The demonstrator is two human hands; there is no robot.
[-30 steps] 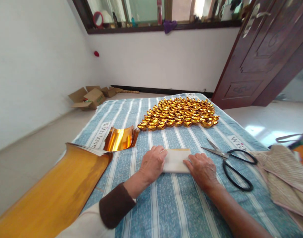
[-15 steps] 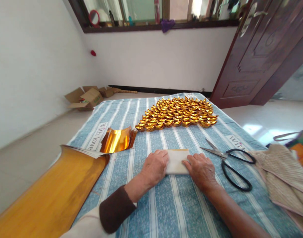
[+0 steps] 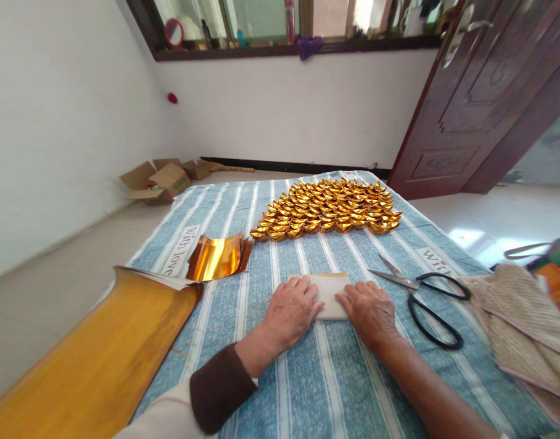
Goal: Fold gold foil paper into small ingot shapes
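A piece of paper [image 3: 331, 296], pale side up with a thin gold strip along its far edge, lies folded flat on the striped cloth. My left hand [image 3: 294, 308] rests over its left part, fingers curled and thumb pressed on the paper, hiding that side. At the right edge, my right hand [image 3: 369, 310] grips it with the thumb on top and the fingers bent. Close by on the right lie open scissors [image 3: 412, 285] with black handles, blades toward the paper. Shiny gold sheets [image 3: 216, 257] sit in a curled stack at the left.
Rows of folded gold ingots [image 3: 330, 210] cover the far part of the cloth [image 3: 302, 390]. A large roll-like stack of gold sheets [image 3: 83, 360] fills the left front. Beige towels [image 3: 522, 329] lie at the right edge. Cardboard boxes [image 3: 156, 183] stand on the floor beyond.
My left hand has slid right across the paper, its thumb now nearer the middle, and the paper's far left corner shows behind it. My right hand stays almost in place.
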